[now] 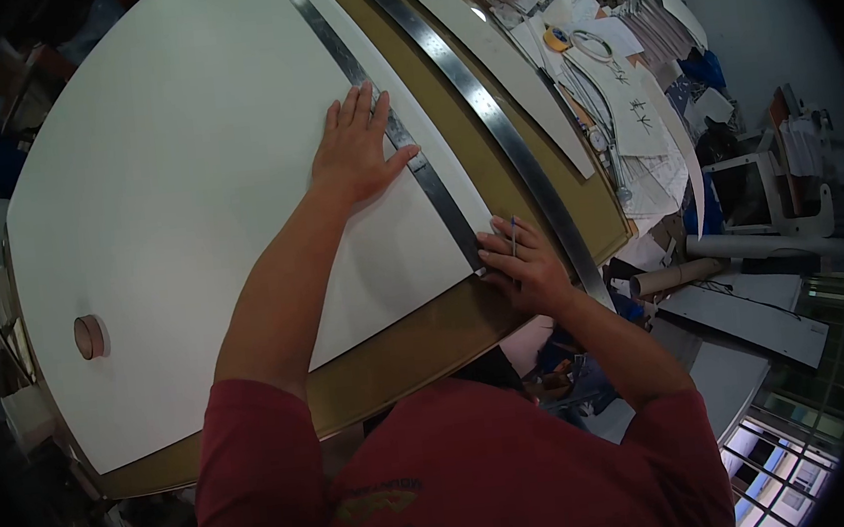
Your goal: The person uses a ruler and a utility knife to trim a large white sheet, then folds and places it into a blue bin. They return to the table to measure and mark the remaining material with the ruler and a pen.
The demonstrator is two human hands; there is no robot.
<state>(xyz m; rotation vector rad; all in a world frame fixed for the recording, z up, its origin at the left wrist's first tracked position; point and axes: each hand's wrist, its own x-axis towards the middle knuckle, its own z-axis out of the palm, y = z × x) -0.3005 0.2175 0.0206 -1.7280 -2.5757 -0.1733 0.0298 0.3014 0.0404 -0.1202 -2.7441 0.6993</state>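
Note:
A large white sheet (182,164) covers much of the table, and a steel ruler (322,37) lies along its right side. My left hand (357,149) rests on the ruler with fingers and thumb spread, pressing it flat. At the ruler's near end, by the sheet's corner, is my right hand (531,269). Between its bent fingers sits a thin pen (513,237), bluish at the top. Those fingertips touch the sheet's edge next to the ruler; the pen's lower end is hidden.
A longer steel straightedge (475,93) lies on the brown tabletop (450,125) to the right. Beyond it are a grey board strip (516,75), a yellow tape measure (556,39) and papers (640,114). A brownish tape roll (90,337) stands on the sheet at left.

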